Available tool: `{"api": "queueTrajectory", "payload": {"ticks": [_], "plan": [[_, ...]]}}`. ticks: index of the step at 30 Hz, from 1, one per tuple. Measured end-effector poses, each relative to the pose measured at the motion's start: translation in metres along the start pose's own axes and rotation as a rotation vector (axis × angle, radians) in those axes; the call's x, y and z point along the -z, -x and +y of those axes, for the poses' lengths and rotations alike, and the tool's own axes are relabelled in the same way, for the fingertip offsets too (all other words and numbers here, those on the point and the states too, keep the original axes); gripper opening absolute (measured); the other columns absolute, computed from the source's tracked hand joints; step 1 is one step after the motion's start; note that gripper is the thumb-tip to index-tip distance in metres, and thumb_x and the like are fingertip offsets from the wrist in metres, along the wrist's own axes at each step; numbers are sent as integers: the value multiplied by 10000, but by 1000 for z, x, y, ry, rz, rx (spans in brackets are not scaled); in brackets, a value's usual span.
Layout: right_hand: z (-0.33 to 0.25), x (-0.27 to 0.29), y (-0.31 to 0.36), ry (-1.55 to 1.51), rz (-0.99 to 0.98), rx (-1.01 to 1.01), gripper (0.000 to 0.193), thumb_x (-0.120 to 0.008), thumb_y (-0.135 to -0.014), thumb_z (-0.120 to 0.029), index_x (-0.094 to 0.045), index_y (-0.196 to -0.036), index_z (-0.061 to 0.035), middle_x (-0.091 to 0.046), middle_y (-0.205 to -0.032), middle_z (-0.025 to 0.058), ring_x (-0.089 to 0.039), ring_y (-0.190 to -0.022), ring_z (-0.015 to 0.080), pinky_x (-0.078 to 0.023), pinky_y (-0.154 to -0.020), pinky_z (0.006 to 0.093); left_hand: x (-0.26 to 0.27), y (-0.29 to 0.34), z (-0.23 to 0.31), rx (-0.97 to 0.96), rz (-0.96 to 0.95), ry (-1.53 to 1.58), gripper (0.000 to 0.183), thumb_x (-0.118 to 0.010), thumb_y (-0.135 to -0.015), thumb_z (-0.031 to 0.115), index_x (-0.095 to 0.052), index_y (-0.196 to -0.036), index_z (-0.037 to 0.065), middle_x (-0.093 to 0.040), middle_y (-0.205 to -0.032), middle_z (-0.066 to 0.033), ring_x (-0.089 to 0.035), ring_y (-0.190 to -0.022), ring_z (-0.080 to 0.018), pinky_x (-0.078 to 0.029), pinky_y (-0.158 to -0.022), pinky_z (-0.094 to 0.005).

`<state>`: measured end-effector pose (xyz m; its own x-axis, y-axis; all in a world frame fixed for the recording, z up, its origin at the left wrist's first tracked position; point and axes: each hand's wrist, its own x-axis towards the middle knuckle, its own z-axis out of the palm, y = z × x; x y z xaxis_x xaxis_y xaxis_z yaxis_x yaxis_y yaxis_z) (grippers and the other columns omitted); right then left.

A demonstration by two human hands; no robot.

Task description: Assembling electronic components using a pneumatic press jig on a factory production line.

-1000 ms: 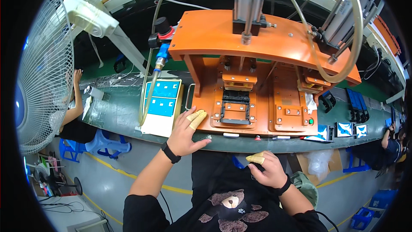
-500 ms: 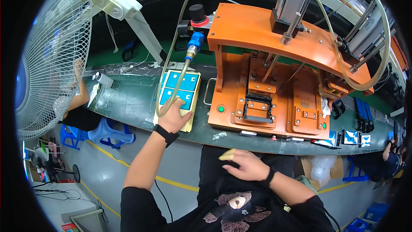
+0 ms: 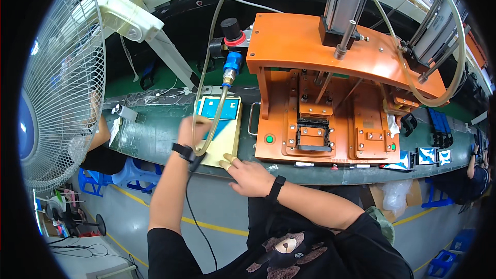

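Observation:
A stack of pale yellow backing sheets (image 3: 219,159) lies on the green bench. A blue rectangular film piece (image 3: 219,108) with small white cut-outs sits on its upper half. Below that, a second blue film (image 3: 221,131) is partly lifted and skewed. My left hand (image 3: 192,131) is closed, its slightly blurred fingers pinching this film's left side; a clear air hose hangs across in front. My right hand (image 3: 251,177) rests by the stack's lower right corner, fingers apart, with yellowish finger covers on two fingertips touching the sheet. It holds nothing.
An orange pneumatic press (image 3: 330,147) with green buttons stands right of the stack. The air hose (image 3: 213,93) loops down from a blue fitting (image 3: 233,63). A fan (image 3: 62,88) stands at left, near another person's arm (image 3: 102,133). Flat blue-and-white parts (image 3: 427,156) lie at right.
My left hand has drawn back leftward, pulling up the lower blue film. My right hand has moved from my lap up to the stack's lower edge. The view has shifted slightly.

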<state>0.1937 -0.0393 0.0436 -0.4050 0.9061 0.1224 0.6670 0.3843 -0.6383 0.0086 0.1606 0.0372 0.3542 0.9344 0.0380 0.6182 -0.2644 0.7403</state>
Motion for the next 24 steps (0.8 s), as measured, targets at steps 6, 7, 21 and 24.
{"api": "queueTrajectory", "payload": {"ticks": [6, 7, 21, 24], "plan": [[-5, 13, 1, 9, -33, 106, 507, -668, -844, -240, -514, -1287, -48, -518, -1247, 212, -620, -986, 375, -518, -844, 461, 136, -26, -115, 133, 634, -64, 246, -751, -845, 234, -745, -877, -10, -744, -865, -85, -671, -807, -142, -513, -771, -290], [-6, 23, 7, 14, -22, 154, 500, -655, -858, -243, -505, -1294, -51, -510, -1268, 203, -610, -1004, 361, -517, -854, 448, 150, -14, -122, 119, 638, 57, 254, -734, -872, 223, -737, -928, -25, -735, -897, -90, -671, -839, -153, -516, -795, -292], [14, 176, 124, 442, 533, -62, 307, -732, -718, -82, -664, -1017, -61, -628, -1099, 77, -569, -1029, 299, -433, -857, 415, 3, 187, 97, 114, -340, 818, 388, -665, -832, -87, -583, -1203, -8, -705, -1002, -79, -646, -851, -81, -498, -748, -198], [5, 202, 135, 391, 577, 10, 226, -723, -749, -87, -666, -961, -34, -633, -1042, 89, -580, -978, 278, -444, -820, 388, -30, 146, 142, 31, -430, 801, 350, -649, -867, -68, -592, -1206, -4, -706, -987, -59, -642, -872, -69, -494, -760, -181]]}}
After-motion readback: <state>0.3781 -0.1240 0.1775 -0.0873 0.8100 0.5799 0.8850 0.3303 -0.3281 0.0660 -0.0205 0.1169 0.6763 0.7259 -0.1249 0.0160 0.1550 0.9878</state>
